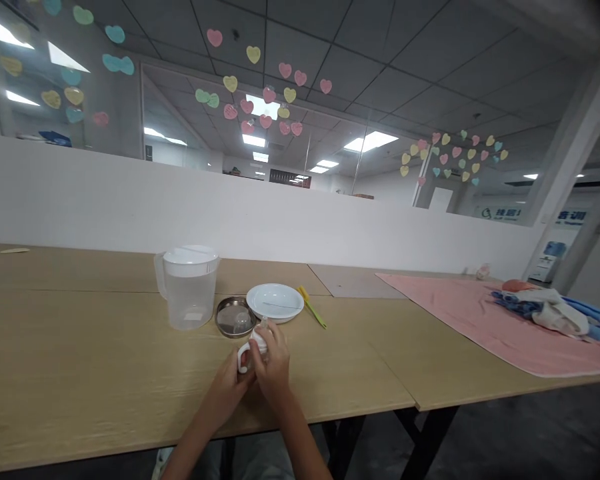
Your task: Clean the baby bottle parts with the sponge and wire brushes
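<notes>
Just over the near part of the table, both hands close on a small baby bottle (258,341) with a white collar and a curved white side handle. A translucent nipple points up from its top. My left hand (230,387) wraps round the lower part below the handle. The fingers of my right hand (275,363) grip the collar from the right, and most of the bottle's body is hidden by the hands. Right beyond them are a round metal dish (224,328), holding a clear domed piece (241,323), and a white plate (275,291) with a thin, wire-like item on it.
A lidded translucent pitcher (191,300) stands left of the dish. Beside the plate lies a yellow-green brush (312,308). A pink cloth (460,313) with folded clothes (555,313) covers the table's right side. A white wall (280,230) runs behind the table.
</notes>
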The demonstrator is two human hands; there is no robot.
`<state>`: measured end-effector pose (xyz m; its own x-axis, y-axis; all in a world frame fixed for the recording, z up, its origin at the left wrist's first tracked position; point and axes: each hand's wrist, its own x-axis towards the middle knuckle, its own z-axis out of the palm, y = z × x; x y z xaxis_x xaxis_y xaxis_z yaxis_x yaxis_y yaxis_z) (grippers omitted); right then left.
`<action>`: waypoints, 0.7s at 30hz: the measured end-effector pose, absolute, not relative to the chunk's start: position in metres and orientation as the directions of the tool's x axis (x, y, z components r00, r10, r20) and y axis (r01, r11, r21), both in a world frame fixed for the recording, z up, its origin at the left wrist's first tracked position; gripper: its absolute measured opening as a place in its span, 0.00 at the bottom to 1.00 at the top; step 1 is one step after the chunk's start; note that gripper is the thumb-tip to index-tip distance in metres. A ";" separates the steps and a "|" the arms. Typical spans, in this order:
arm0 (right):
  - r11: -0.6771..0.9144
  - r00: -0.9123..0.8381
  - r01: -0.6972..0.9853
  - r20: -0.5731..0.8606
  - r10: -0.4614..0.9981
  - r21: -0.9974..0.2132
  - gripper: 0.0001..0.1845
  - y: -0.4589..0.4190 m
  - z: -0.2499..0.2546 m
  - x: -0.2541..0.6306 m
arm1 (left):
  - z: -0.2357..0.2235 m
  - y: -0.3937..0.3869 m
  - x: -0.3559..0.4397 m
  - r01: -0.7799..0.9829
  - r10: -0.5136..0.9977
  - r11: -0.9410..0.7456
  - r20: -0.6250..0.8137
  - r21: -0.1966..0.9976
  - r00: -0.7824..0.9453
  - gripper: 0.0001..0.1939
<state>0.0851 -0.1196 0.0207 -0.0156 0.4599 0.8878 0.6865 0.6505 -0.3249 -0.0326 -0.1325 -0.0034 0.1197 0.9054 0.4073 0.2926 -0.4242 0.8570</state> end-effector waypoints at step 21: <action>0.578 -0.009 0.682 0.786 0.618 -0.447 0.19 -0.151 0.034 0.100 | 0.000 -0.134 -0.036 0.282 0.907 -0.420 0.395 0.862 0.142 0.19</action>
<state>0.1000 -0.1511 0.0343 -0.0088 0.6181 0.7860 0.6822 0.5784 -0.4472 -0.0356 -0.1341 0.0003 0.1425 0.9074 0.3954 0.2821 -0.4202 0.8625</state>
